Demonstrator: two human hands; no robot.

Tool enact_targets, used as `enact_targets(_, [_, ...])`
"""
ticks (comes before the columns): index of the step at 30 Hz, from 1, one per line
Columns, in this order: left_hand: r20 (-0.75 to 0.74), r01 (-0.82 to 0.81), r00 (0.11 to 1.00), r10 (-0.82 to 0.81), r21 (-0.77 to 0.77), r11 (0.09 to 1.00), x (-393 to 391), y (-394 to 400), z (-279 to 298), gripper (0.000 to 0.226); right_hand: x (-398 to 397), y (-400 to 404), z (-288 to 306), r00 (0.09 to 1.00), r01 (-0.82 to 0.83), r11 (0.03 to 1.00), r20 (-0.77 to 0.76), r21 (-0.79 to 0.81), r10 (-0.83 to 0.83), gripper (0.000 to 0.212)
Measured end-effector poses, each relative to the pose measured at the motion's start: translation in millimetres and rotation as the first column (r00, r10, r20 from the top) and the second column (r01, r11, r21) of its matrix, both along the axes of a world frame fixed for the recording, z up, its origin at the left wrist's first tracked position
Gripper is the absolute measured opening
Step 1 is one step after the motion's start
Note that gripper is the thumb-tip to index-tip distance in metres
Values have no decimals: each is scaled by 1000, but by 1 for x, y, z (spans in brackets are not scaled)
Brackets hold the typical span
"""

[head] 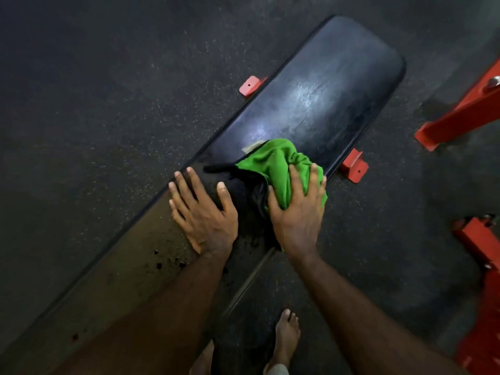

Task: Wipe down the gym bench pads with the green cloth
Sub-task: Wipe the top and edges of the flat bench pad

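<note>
I count one long black padded gym bench (324,85), running diagonally through my view. On it lies one crumpled green cloth (278,166). I see two bare hands: one left hand (203,212) and one right hand (297,209). Two small red metal bracket feet (250,85) stick out from under the bench, one on each side, the second (355,165) near the cloth. At the right edge I count two larger red steel frame pieces (460,115), upper and lower (484,266). Below, I see two bare feet, one plainly (285,336), the other (203,361) partly hidden.
</note>
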State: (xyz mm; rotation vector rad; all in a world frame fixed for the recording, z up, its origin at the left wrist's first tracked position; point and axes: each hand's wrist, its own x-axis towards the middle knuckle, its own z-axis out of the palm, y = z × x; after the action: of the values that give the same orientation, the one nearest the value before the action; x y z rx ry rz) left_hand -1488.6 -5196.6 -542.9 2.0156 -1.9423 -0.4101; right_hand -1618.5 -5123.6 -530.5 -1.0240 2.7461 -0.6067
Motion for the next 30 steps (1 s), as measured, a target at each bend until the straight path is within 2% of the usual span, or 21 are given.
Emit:
enact_targets(2, [-130,-8,991,12,26,1000,3,-2,5,66,31,4,-2,999,48,999,20,-11,-47,68])
enact_targets(3, [-229,-1,973,7,29,1000,10,-3,9,65,49,11,-1,1000,-16,1000,14,11,15,68])
enact_targets(5, [-394,39,919,-30,15,999,33,-3,16,62,71,34,0,965,-260,963,-3,75,260,71])
enact_targets(6, [-407,55,912,-51,-2,999,45,0,20,60,67,44,1,920,-387,916,-15,106,391,74])
enact_targets(8, [-321,36,946,-37,-10,999,84,7,25,56,45,43,-1,827,-548,821,-48,158,561,77])
enact_targets(9, [-266,17,964,-16,4,1000,102,10,26,57,32,36,-1,808,-567,804,-66,180,585,77])
enact_targets(10, [-216,4,976,2,28,1000,119,11,27,59,23,26,0,832,-531,829,-79,174,549,76])
enact_targets(12, [-129,-21,991,33,88,996,150,10,24,65,30,10,2,939,-335,935,-43,120,342,75])
enact_targets(14, [-55,-33,998,40,131,991,166,9,18,67,69,9,4,985,-169,979,33,113,167,76])
enact_targets(15, [-31,-45,998,50,136,990,168,9,16,67,90,15,3,975,-221,967,37,127,218,75])
enact_targets(16, [-7,-57,998,58,125,991,168,10,15,65,106,24,3,935,-352,925,16,143,354,74])
enact_targets(18, [25,-85,996,83,76,993,163,12,13,60,108,36,1,751,-646,745,-35,163,659,75])
enact_targets(20, [20,-104,994,103,51,993,161,12,11,57,81,14,-3,633,-742,638,-100,203,768,79])
enact_targets(21, [22,-110,994,109,50,993,161,12,11,57,73,-4,-3,642,-725,650,-118,227,757,80])
enact_targets(24, [48,-111,993,108,56,992,161,11,10,58,81,-44,2,874,-463,865,-60,190,481,77])
enact_targets(25, [54,-114,992,111,57,992,162,10,10,58,97,-45,3,906,-412,895,-25,173,422,76])
enact_targets(26, [57,-110,993,107,64,992,161,10,10,59,112,-38,2,903,-422,891,-14,166,430,76])
enact_targets(27, [57,-104,993,100,70,992,161,11,10,59,125,-26,2,862,-499,853,-18,155,507,75])
enact_targets(28, [60,-98,994,93,77,992,161,10,11,60,132,-15,2,779,-616,774,-36,150,627,76])
enact_targets(30, [73,-84,994,77,95,992,163,10,10,63,124,-7,4,570,-803,572,-64,167,819,78])
